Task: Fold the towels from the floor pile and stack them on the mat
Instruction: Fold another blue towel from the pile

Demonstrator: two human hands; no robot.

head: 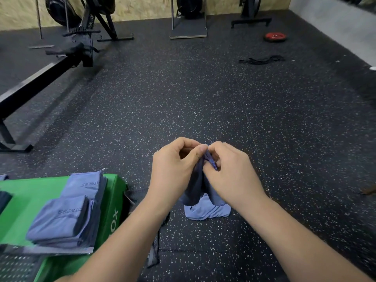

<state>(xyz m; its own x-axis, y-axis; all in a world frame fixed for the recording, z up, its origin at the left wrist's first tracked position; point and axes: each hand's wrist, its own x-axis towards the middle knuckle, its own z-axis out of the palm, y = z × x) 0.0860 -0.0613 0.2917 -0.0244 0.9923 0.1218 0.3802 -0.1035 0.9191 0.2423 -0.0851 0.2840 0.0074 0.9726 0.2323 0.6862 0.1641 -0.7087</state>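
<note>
Two hands, the left hand [175,169] and right hand [230,171], pinch a blue towel [205,208] at six o'clock. Folded towels [67,216] sit on the green mat [28,200] at eight o'clock.

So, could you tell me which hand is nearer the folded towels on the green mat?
Left. The left hand is right of the folded towels; the right hand lies farther right.

- black rowing machine [36,82], far left
- red weight plate [275,36], far right, flat on the speckled floor [183,94]
- black bands [261,60], nearer than the plate
</note>
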